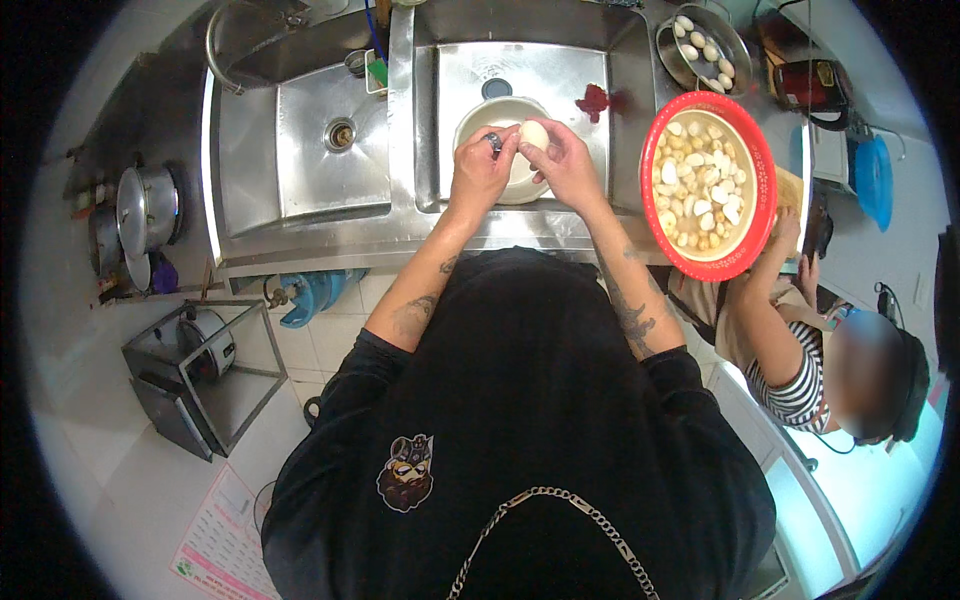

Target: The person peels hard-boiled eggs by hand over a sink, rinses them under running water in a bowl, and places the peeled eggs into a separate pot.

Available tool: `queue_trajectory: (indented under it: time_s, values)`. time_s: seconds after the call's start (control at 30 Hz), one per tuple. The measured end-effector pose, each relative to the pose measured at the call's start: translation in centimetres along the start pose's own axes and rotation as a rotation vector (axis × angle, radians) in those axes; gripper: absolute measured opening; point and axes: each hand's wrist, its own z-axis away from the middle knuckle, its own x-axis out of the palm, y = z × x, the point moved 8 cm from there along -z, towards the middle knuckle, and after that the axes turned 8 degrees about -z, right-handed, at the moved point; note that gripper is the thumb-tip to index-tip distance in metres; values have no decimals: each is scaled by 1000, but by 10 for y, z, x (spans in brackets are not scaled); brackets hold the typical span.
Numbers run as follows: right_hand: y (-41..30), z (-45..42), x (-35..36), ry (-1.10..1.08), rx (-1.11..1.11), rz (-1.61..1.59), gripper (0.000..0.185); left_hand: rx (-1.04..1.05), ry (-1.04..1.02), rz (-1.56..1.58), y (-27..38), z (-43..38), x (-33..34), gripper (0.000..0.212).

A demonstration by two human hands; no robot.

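A pale whole egg (534,135) is held between my two hands over a light round bowl (469,120) in the right sink basin (577,67). My right hand (566,166) cups the egg from the right, with the thumb on its near side. From the left, my left hand (482,169) pinches at the egg's edge with thumb and fingertips. A dark ring (493,141) sits on a left finger. Whether the egg has its shell on is too small to tell. My hands hide part of the bowl's inside.
At right, a red-rimmed basin (763,187) holds many pale, cut pieces in liquid. Behind it stands a metal pot (667,64) with several eggs. A red scrap (593,102) lies in the right basin. Another person's hand (786,225) is beside the red-rimmed basin. The left basin (315,172) has a drain.
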Motion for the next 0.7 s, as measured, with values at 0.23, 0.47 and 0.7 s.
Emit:
queue_trajectory:
  time_s: [0.23, 0.47, 0.7]
  values:
    - [-8, 11, 3, 61, -7, 204, 47, -137, -79, -80, 1, 2, -4, 20]
    - [-6, 11, 3, -40, 15, 122, 48, -73, -111, -22, -12, 2, -2, 23]
    - [-10, 9, 3, -34, -125, 235, 49, -90, -170, -75, -14, 0, 1, 23]
